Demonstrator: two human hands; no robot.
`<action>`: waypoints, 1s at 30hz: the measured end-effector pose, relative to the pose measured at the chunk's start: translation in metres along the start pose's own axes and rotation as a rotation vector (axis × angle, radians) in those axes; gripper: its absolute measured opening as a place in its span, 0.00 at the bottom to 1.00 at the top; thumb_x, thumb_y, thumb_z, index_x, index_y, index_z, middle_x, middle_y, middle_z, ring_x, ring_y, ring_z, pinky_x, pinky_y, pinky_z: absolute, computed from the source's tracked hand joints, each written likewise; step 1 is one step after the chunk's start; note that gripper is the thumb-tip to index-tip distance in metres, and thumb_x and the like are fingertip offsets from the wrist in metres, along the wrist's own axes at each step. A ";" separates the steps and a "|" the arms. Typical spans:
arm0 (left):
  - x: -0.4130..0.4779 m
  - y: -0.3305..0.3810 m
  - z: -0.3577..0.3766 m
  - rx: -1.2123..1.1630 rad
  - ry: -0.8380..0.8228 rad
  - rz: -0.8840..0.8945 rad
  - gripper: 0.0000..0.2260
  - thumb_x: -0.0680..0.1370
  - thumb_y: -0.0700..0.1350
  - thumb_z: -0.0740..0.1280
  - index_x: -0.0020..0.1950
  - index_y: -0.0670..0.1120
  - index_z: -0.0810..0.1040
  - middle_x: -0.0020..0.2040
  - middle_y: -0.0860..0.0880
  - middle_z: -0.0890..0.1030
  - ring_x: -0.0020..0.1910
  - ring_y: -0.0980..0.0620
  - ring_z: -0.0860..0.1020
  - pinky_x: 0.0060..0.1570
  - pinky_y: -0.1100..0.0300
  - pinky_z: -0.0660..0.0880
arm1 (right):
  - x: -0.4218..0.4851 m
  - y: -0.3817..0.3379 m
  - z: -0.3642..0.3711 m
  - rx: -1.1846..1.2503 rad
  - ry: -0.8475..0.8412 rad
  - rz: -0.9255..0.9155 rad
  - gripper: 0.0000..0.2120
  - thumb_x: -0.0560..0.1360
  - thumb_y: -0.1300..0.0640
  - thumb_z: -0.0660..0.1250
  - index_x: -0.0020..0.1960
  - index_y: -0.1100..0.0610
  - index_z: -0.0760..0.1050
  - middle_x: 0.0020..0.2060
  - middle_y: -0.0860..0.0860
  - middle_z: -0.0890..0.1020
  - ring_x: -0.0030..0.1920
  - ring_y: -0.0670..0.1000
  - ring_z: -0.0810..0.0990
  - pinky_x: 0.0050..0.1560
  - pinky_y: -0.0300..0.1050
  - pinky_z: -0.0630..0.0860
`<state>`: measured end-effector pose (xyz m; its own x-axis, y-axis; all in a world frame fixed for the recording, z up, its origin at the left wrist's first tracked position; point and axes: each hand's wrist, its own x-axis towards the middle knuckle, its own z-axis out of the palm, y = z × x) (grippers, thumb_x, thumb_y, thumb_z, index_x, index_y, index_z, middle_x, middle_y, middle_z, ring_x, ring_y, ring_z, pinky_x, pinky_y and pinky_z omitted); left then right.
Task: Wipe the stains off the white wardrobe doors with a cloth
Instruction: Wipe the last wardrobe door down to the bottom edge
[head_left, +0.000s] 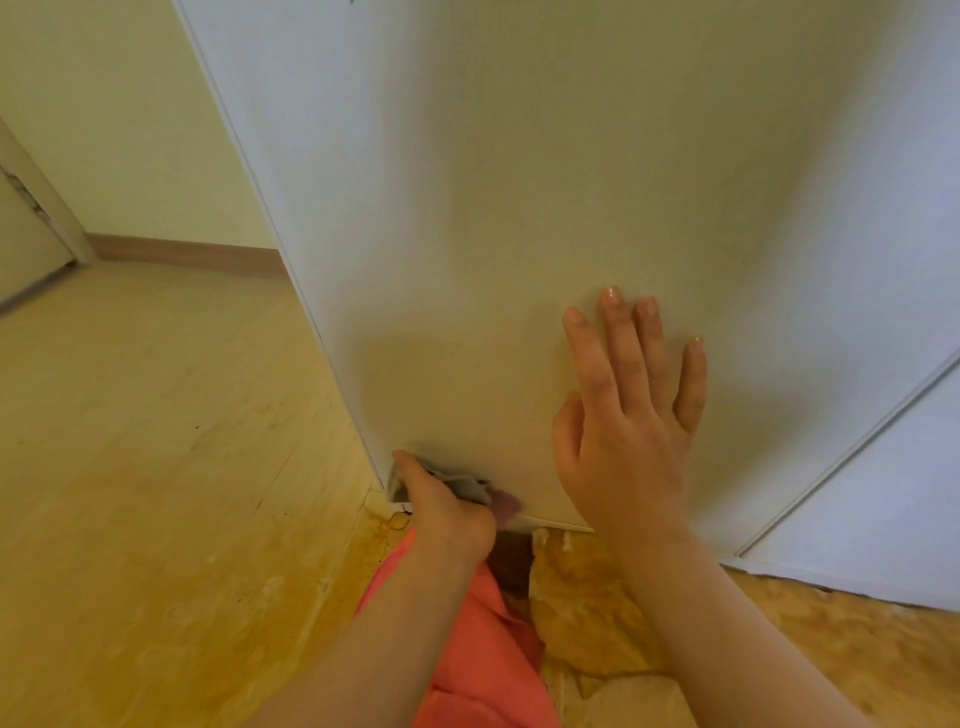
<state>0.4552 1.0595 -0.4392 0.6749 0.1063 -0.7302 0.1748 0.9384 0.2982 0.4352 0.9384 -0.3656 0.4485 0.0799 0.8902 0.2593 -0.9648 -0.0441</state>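
Fingers (410, 464) of the left hand (447, 512) curl round a grey cloth (470, 483), index stretched forward along its top, pinching it onto the lowest left corner of the white wardrobe door (519, 182); far left, part of a pale room door (26, 244) and its frame; a brown skirting board (182, 252) runs along the cream wall (104, 104) to the wardrobe's edge; yellow wood-look floor (156, 467) fills the lower left; the cloth is bunched, touching the door just above the floor, a purplish corner poking out on the hand's right side; below the left forearm, coral-pink fabric (483, 649) of the person's clothing; floor patch (597, 623) in front of the wardrobe looks blotchy and worn, orange-brown; right hand (628, 431) lies flat on the same door, higher than and right of the cloth, well apart from it; its fingers (587, 353) are straight and slightly spread, pointing up, thumb held off to the left, holding nothing; further right, a dark gap line divides this door from a second white door (883, 467), untouched by either hand; stains too faint to make out
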 end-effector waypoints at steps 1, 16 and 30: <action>-0.004 -0.010 0.002 0.028 -0.022 -0.016 0.26 0.73 0.71 0.57 0.38 0.47 0.72 0.34 0.47 0.72 0.32 0.49 0.69 0.36 0.57 0.72 | -0.002 0.002 -0.001 -0.012 -0.004 0.005 0.30 0.71 0.64 0.59 0.71 0.54 0.59 0.70 0.54 0.64 0.71 0.55 0.61 0.71 0.57 0.51; -0.052 -0.117 0.034 0.293 0.052 -0.167 0.20 0.81 0.55 0.58 0.67 0.45 0.73 0.53 0.45 0.80 0.52 0.46 0.77 0.56 0.52 0.73 | -0.054 0.052 -0.042 -0.070 -0.185 0.331 0.29 0.70 0.61 0.52 0.72 0.55 0.57 0.71 0.56 0.64 0.72 0.54 0.57 0.71 0.54 0.46; -0.062 -0.069 0.044 0.113 0.265 0.029 0.16 0.82 0.47 0.49 0.63 0.46 0.72 0.57 0.45 0.74 0.52 0.45 0.74 0.54 0.50 0.69 | -0.074 0.074 -0.053 -0.006 -0.353 0.620 0.30 0.70 0.63 0.57 0.73 0.55 0.61 0.72 0.54 0.63 0.73 0.54 0.58 0.69 0.56 0.49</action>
<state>0.4333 0.9740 -0.3870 0.4725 0.2290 -0.8511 0.2470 0.8926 0.3773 0.3762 0.8474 -0.4103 0.7625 -0.4082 0.5021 -0.1372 -0.8603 -0.4911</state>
